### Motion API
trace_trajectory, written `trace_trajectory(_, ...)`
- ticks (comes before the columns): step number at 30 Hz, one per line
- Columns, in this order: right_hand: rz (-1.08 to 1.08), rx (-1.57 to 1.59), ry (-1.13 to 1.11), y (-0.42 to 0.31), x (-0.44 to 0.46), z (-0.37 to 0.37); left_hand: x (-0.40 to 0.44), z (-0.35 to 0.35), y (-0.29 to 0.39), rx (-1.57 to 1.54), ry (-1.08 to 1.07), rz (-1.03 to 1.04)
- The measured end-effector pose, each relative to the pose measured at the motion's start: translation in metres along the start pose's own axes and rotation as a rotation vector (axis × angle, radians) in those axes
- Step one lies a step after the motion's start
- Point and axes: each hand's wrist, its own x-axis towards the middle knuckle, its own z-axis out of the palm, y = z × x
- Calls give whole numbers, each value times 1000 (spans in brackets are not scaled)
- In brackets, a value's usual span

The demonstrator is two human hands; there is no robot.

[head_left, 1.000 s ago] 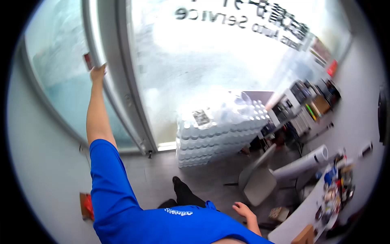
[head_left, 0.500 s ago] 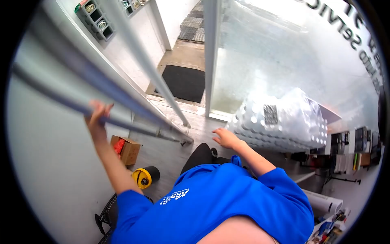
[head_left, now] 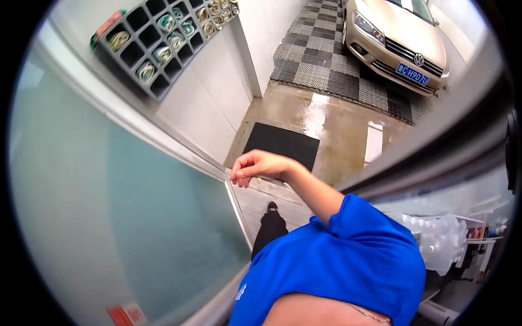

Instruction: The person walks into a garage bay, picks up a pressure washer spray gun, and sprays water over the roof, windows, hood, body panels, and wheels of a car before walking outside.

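Note:
My right hand [head_left: 255, 165] stretches forward across the doorway with loosely bent fingers and nothing in it. It is nearest to the metal edge of the frosted glass door [head_left: 163, 217] on the left, but I cannot tell whether it touches. Below the hand, my dark-clad leg and shoe [head_left: 272, 207] stand at the threshold. Beyond it a black mat [head_left: 280, 144] lies on the wet floor. My left hand is out of view.
A grey rack [head_left: 149, 41] of rolled cloths hangs on the wall at upper left. Outside, a gold car [head_left: 394, 43] stands on checkered floor tiles [head_left: 310, 60]. A blurred door frame [head_left: 435, 125] crosses the right side, with bubble wrap [head_left: 440, 239] behind it.
My view has turned and moved forward into the doorway. My left hand, earlier on the door's bar, has left the view. My right hand has reached further forward. The car has appeared.

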Motion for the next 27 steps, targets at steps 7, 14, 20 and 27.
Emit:
trace_trajectory(7,-597,-265,-1133,-241,-2,-20,49,192,146,644,-440,44)
trace_trajectory(14,-527,-863,-571,-333,-105,-88,-44,449,451,130,-1907,1321)
trace_trajectory(20,-63,-1092,-365,-379,-215,-122,-257,728,520,413,-3206,1041)
trace_trajectory(27,-141,-1108,203,-384,-285,-160,-327,947,449,266,-3488,744)
